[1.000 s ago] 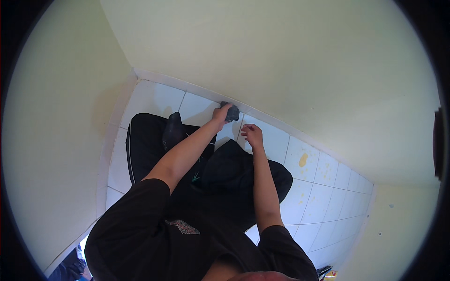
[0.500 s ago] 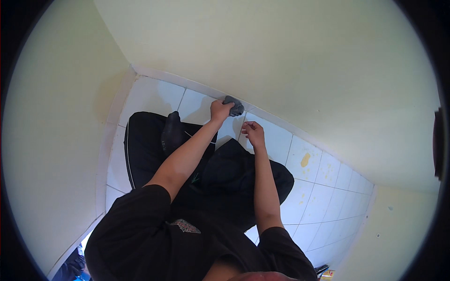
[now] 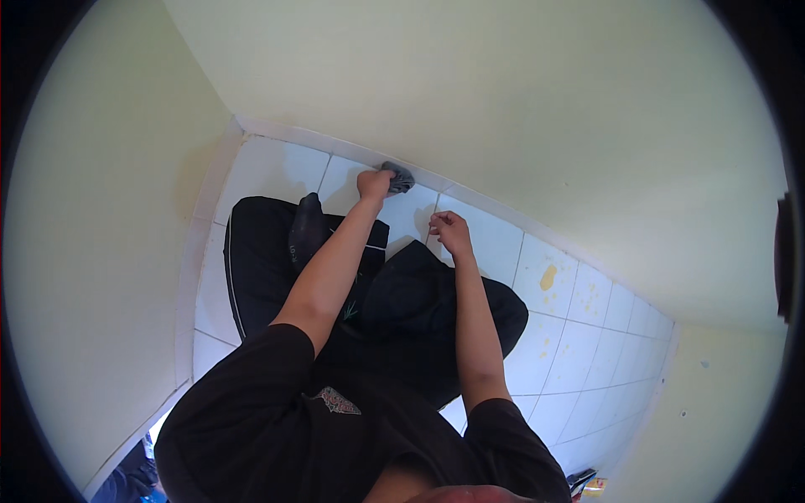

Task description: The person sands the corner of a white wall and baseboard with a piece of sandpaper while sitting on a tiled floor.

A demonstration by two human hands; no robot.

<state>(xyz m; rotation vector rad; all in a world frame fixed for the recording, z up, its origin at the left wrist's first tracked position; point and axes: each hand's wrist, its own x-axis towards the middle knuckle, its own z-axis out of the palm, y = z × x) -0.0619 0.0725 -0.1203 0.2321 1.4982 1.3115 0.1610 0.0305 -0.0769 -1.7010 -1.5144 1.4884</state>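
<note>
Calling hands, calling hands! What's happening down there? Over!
Left hand gripping grey cloth near baseboard. Right hand loosely curled, nothing visible in it. Dark-socked foot nearby, left of left forearm.

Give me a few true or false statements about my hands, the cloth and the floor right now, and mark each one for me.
1. Your left hand holds the grey cloth. True.
2. Your right hand also grips the cloth. False: it is apart from the cloth.
3. The floor tiles are white. True.
4. The yellow marks lie left of both hands. False: they lie to the right.
5. The cloth is near the baseboard. True.
</note>
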